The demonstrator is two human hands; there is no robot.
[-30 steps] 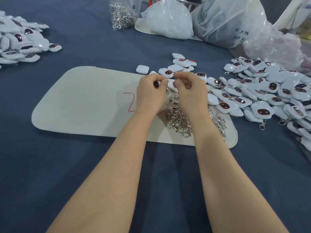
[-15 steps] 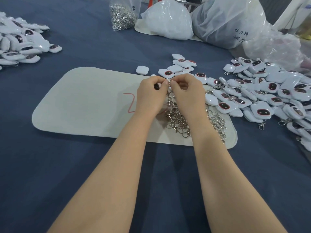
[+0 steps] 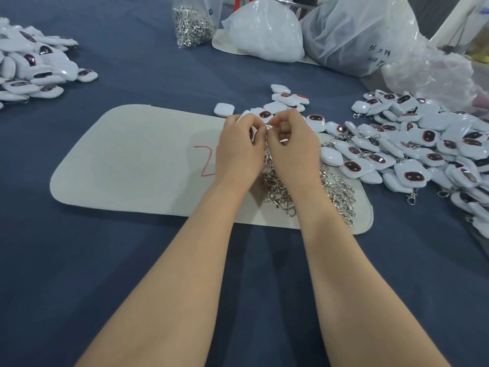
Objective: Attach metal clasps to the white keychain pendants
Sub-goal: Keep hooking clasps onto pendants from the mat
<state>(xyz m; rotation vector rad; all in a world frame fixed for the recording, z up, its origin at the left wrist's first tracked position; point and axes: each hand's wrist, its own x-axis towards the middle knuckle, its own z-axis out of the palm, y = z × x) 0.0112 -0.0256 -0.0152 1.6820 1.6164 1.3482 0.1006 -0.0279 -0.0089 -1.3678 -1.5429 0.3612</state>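
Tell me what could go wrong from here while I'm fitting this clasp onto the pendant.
1. The clasp hangs between your left hand and right hand, close over the loose clasps; it might snag one and lift a tangle.
2. Both hands pinch small parts; the pendant could slip and drop.
3. Your right forearm lies over clasps near the mat edge and may sweep some off.

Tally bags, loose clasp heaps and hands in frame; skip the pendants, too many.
Bags: 4 (clasp bag, white bag, clear bag, crumpled bag)
Loose clasp heap: 1
Hands: 2 (left hand, right hand)
Total: 7
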